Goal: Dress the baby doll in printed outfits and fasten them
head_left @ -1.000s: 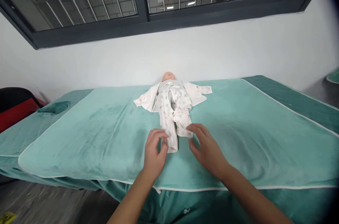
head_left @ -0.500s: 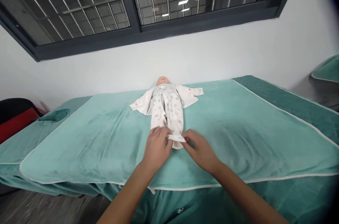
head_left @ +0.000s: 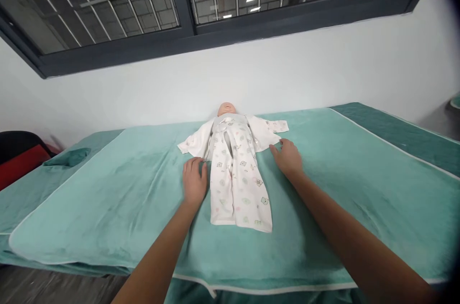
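A baby doll [head_left: 226, 108] lies on its back by the wall, its head towards the window. It wears a white long-sleeved baby top [head_left: 197, 139], spread open at both sides. White patterned baby trousers [head_left: 240, 184] cover its front, both legs lying flat towards me; a gap runs down the middle. My left hand [head_left: 194, 181] rests palm down beside the trousers, fingers apart, tips near the top's lower left edge. At the opposite side my right hand [head_left: 287, 156] is open, thumb and forefinger apart at the top's lower right corner. The doll's legs are hidden.
A green plush cover [head_left: 118, 189] with white piping lies over the bed. Behind it rises a white wall [head_left: 151, 98] below a dark-framed barred window [head_left: 187, 30]. A red and black chair [head_left: 23, 162] stands at the left.
Both hands have let go of the trouser-leg hem and moved up to either side of the doll. The trouser legs now lie spread out flat.
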Tool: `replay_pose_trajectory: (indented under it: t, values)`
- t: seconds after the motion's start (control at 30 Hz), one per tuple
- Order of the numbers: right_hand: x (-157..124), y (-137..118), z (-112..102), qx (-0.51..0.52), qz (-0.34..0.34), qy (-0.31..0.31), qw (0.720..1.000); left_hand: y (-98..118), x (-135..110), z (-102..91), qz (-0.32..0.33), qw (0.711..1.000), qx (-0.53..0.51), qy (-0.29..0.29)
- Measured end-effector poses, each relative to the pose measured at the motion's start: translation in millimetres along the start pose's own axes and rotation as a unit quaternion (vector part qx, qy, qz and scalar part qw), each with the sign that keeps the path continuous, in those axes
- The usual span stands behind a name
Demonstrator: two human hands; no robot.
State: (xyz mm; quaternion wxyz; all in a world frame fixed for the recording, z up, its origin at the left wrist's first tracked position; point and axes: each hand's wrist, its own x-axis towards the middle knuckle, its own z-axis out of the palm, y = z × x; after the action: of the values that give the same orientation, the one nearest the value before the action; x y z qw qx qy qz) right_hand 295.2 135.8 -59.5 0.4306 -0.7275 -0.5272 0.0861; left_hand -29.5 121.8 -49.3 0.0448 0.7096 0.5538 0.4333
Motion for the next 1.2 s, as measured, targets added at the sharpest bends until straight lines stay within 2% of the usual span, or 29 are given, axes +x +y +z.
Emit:
replay_pose_trajectory:
  t: [0.13,0.2,0.27,0.4,0.5,0.6,0.67,0.8,0.87,0.97,1.03,1.13,1.2]
  values:
    - [31.1,-12.5,33.4,-0.012,-0.041,0.049,0.998,-5.8,36.4,29.0,0.032,0.999,-0.038,0.009]
    - [41.4,-17.4,45.2,-0.018,-0.056,0.064,0.996,-2.4,64.7,41.2,0.028,0.998,-0.062,0.016]
    - [49.2,-17.0,53.7,-0.03,-0.043,0.082,0.995,0.9,96.9,52.7,0.022,0.995,-0.093,0.009]
    - [58.8,-6.5,61.6,-0.084,0.014,0.094,0.992,3.8,150.9,68.5,-0.011,0.985,-0.158,-0.066]
    - [63.9,-2.1,62.0,-0.148,0.036,0.06,0.987,2.8,171.0,71.0,-0.024,0.984,-0.143,-0.101]
    - [67.9,-4.0,60.0,-0.176,0.048,0.036,0.983,-0.1,176.4,72.3,0.044,0.989,-0.084,-0.115]
    - [70.0,-6.4,58.0,-0.178,0.051,0.024,0.982,-4.0,176.1,77.0,0.055,0.992,-0.067,-0.092]
    - [73.3,-6.3,52.4,-0.115,0.075,0.01,0.99,-17.0,174.3,93.3,-0.079,0.986,-0.145,-0.034]
    - [74.6,-3.3,49.1,-0.039,0.099,0.01,0.994,-22.6,172.4,98.2,-0.098,0.985,-0.141,-0.006]
    - [76.8,-1.5,44.4,0.146,0.126,0.011,0.981,-24.6,164.3,94.9,-0.037,0.999,-0.021,0.033]
    - [78.8,-8.2,42.4,0.275,0.139,-0.006,0.951,-22.4,155.2,86.7,-0.02,0.994,0.097,0.035]
    - [80.8,-36.8,39.7,0.375,0.146,-0.058,0.914,-19.2,141.0,71.8,-0.056,0.973,0.225,-0.002]
    - [79.2,-65.1,35.6,0.38,0.11,-0.087,0.914,-19.4,135.0,63.3,-0.083,0.962,0.256,-0.042]
